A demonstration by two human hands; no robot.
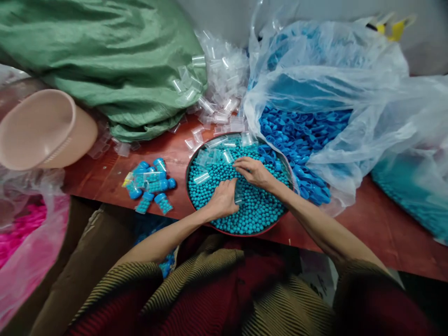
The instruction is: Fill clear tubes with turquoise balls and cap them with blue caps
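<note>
A round red-rimmed tray (188,189) holds a bed of small turquoise balls (257,212), with several clear plastic tubes (201,178) lying on top. My left hand (222,199) is closed low over the balls, around a clear tube (238,192) that shows beside its thumb. My right hand (255,172) hovers just above and to the right, fingers bent together. Whether anything sits between those fingertips is too small to make out. Blue caps (268,154) lie at the tray's back right edge.
Turquoise-filled tubes with blue caps (154,185) lie left of the tray. A beige bucket (86,133) and green sack (140,70) stand behind them. Clear tubes (224,109) pile at the back. An open plastic bag (325,88) spills blue caps; another bag (413,196) holds turquoise balls.
</note>
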